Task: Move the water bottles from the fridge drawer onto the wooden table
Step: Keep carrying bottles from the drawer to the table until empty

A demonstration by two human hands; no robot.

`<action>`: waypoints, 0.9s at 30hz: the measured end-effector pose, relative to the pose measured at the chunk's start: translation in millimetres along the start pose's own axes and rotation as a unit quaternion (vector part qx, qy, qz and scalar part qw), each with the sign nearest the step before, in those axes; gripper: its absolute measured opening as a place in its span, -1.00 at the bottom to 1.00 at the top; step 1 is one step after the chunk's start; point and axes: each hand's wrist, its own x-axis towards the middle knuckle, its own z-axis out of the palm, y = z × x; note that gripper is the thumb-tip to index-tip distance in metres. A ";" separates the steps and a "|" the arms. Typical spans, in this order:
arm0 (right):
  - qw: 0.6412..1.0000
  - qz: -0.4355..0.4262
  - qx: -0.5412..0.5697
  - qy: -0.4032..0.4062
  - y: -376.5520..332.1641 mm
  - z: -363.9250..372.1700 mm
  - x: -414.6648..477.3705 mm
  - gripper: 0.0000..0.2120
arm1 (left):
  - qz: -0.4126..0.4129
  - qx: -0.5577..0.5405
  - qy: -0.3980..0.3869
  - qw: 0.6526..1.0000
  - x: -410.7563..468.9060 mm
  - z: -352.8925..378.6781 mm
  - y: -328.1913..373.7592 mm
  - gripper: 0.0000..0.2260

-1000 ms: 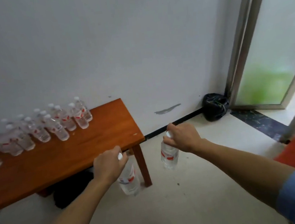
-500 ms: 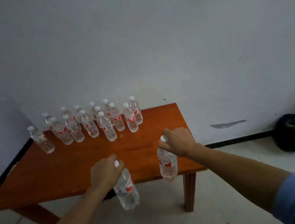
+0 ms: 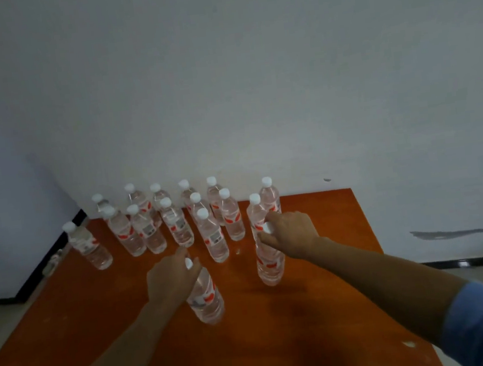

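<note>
Since half a second ago, both bottles have come in from the near edge over the orange-brown wooden bench (image 3: 97, 304). The left hand (image 3: 171, 276) has its fingers (image 3: 179, 254) curled round the neck of a tilted clear plastic water bottle with a white cap (image 3: 206, 298). The right hand (image 3: 292, 231) grips the neck of a second such bottle (image 3: 270, 265), upright, just near of the standing group of like bottles (image 3: 178, 223). I cannot tell whether either base touches the bench.
</note>
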 end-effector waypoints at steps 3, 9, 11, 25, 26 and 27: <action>1.000 0.023 0.005 -0.009 -6.5 23.9 39.0 -0.57 | 0.025 -0.008 -0.020 0.999 46.8 15.0 -24.3 -0.84; 0.997 0.068 0.009 -0.037 -31.8 69.2 102.2 -0.66 | 0.114 -0.021 -0.047 0.992 135.7 47.1 -79.0 -0.72; 0.995 0.088 0.003 -0.040 -39.0 81.7 115.4 -0.67 | 0.131 -0.015 -0.072 0.989 157.2 54.0 -89.0 -0.72; 0.982 0.183 0.008 -0.041 -55.3 104.0 141.5 -0.64 | 0.230 0.010 -0.083 0.970 231.0 72.7 -121.4 -0.74; 0.982 0.184 0.014 -0.042 -54.2 100.7 136.6 -0.63 | 0.242 0.023 -0.071 0.967 231.2 70.1 -116.5 -0.77; 0.982 0.184 0.019 -0.040 -52.8 96.3 130.6 -0.62 | 0.254 0.033 -0.058 0.965 230.7 65.4 -108.5 -0.79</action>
